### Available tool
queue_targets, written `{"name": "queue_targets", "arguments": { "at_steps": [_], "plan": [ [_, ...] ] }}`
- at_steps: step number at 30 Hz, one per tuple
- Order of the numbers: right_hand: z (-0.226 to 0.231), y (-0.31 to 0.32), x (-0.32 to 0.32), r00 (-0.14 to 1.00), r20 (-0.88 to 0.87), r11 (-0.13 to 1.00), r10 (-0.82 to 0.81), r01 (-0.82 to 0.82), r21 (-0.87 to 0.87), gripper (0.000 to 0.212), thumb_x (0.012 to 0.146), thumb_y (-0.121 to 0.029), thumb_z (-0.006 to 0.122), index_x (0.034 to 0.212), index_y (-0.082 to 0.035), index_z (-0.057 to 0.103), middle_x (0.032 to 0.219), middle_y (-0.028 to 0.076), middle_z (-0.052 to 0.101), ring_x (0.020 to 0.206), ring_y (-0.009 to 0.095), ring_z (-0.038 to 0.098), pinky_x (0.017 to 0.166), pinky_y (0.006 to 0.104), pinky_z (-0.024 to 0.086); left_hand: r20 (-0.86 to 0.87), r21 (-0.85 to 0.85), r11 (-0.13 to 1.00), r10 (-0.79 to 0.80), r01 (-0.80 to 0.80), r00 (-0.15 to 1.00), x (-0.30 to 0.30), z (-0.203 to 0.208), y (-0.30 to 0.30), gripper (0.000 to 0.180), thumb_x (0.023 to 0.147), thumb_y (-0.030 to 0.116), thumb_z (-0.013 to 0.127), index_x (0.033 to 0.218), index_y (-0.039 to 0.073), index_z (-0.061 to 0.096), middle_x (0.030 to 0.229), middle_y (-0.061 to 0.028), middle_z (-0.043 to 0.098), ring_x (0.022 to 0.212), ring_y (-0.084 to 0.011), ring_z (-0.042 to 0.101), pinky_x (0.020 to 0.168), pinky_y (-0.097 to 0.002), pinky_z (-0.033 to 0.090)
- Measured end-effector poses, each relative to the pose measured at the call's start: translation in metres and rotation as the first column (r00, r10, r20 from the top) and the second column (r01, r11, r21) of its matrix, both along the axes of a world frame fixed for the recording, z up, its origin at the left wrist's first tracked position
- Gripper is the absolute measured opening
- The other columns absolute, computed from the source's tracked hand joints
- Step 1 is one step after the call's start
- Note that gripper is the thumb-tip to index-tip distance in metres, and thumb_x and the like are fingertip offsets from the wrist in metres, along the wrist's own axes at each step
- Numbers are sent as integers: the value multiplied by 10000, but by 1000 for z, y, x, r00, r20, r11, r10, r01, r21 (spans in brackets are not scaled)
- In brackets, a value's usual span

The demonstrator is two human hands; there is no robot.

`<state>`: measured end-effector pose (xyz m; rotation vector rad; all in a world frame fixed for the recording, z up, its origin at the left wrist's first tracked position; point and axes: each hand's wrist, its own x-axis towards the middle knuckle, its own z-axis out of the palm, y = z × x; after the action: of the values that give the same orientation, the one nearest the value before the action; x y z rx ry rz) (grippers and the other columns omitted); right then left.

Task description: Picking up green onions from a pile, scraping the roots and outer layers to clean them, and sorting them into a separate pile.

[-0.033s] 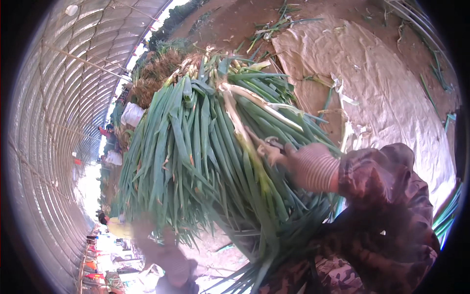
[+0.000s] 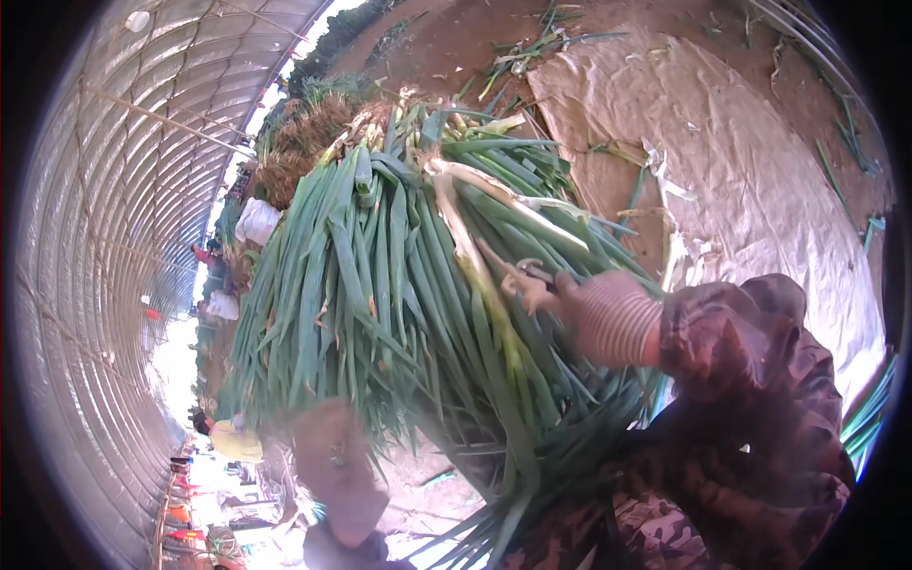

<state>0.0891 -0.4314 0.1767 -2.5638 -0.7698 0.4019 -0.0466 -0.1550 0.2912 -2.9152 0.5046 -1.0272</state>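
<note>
A large heap of green onions (image 2: pixel 380 266) with long green leaves fills the middle, their pale root ends toward the back. One stalk with a peeled whitish shaft (image 2: pixel 456 218) lies on top, its yellowing leaves trailing toward me. My right hand (image 2: pixel 613 318), in a ribbed-cuff glove, is closed over the right side of the heap. A small dark, metallic-looking piece and a pale tan strip show at its fingers; what it grips is not clear. My left hand (image 2: pixel 337 461), smeared by motion, is at the heap's lower left edge, its fingers unreadable.
A beige cloth (image 2: pixel 760 161) with leaf scraps covers the ground at right. Loose leaves (image 2: pixel 518 62) lie on brown soil behind. More bundles with brown roots (image 2: pixel 304 138) and a white sack (image 2: pixel 256 221) stand back left. A person in yellow (image 2: pixel 235 441) is at far left, beneath a ribbed tunnel roof.
My left hand has shifted right and is nearer the heap's lower leaves. My right hand has barely moved, and the onions stay in place.
</note>
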Motion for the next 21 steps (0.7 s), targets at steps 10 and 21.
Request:
{"name": "queue_targets", "arguments": {
  "at_steps": [10,21],
  "plan": [
    [-28,-30,6,1000,-5,960,21,-19,278,373,737,-214,677,1047,-42,561,696,204,632,713,425,643,658,504,502,-536,306,947,256,-98,804,142,-163,-59,332,804,254,708,1031,44,589,902,-181,672,754,-364,688,648,-467,547],
    [-27,-30,4,997,-72,969,24,-5,247,335,753,-214,654,1018,-36,551,683,204,622,697,421,638,646,504,497,-633,170,884,437,-436,639,137,-178,-55,581,808,328,730,1226,37,451,822,-211,683,726,-362,691,634,-468,540]
  ]
}}
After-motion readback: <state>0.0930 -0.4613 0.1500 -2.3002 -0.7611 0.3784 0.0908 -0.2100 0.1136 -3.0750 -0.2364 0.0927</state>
